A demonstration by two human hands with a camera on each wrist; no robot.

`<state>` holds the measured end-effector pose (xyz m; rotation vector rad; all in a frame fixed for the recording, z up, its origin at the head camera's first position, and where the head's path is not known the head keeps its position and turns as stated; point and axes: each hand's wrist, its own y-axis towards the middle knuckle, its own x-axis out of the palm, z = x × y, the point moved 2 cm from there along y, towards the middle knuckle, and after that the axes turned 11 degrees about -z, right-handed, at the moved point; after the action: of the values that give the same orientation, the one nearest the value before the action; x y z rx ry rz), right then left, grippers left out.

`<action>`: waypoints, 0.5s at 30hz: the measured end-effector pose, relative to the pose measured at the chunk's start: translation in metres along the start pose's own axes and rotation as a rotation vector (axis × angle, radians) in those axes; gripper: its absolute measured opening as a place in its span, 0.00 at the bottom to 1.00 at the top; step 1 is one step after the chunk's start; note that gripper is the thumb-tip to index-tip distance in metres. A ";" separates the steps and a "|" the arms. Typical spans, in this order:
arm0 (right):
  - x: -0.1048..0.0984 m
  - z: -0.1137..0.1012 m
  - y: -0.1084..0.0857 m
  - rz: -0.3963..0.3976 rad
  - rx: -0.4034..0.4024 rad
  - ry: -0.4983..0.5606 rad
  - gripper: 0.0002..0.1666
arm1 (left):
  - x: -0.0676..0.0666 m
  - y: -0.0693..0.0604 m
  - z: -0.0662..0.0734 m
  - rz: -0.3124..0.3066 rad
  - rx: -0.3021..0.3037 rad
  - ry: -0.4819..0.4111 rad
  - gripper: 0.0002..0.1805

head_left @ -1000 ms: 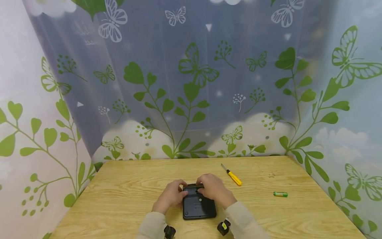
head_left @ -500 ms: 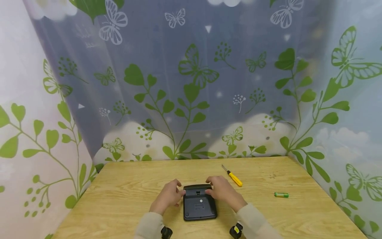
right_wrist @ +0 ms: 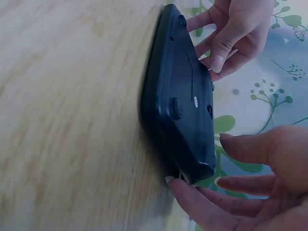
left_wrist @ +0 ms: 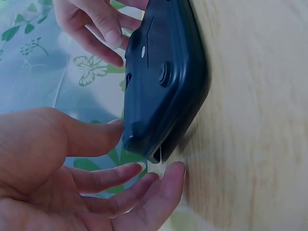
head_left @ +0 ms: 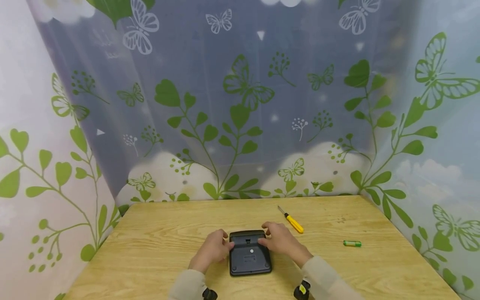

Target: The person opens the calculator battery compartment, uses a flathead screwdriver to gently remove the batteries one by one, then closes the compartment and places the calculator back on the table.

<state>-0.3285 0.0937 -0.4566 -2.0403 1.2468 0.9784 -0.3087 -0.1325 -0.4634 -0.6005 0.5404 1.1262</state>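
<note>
A black, flat device lies on the table with its underside up, showing round feet, a small white dot and a notch near its far edge. At its far left corner is the left hand, fingers loosely bent, the thumb at the edge; in the left wrist view that hand has thumb and fingers spread around the corner. The right hand is at the far right corner; in the right wrist view this hand has its thumb apart from the device and a fingertip at its lower edge.
On the wooden table, a yellow-handled screwdriver lies beyond the right hand. A green battery lies farther right. Patterned cloth hangs behind the table and at both sides.
The right hand has moved right, from the middle of the device's far part to its far right corner, uncovering the notch. The left hand has shifted slightly left. The device stays in place.
</note>
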 end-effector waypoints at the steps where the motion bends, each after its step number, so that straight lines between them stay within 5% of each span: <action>1: 0.001 0.001 0.001 -0.001 0.005 0.001 0.29 | 0.001 0.000 0.000 -0.002 -0.002 0.002 0.23; 15: 0.004 0.008 0.004 -0.032 0.022 0.078 0.29 | 0.007 0.002 -0.002 -0.063 -0.051 -0.148 0.29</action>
<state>-0.3334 0.0959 -0.4649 -2.0923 1.2558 0.8744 -0.3086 -0.1287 -0.4702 -0.5688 0.3640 1.1178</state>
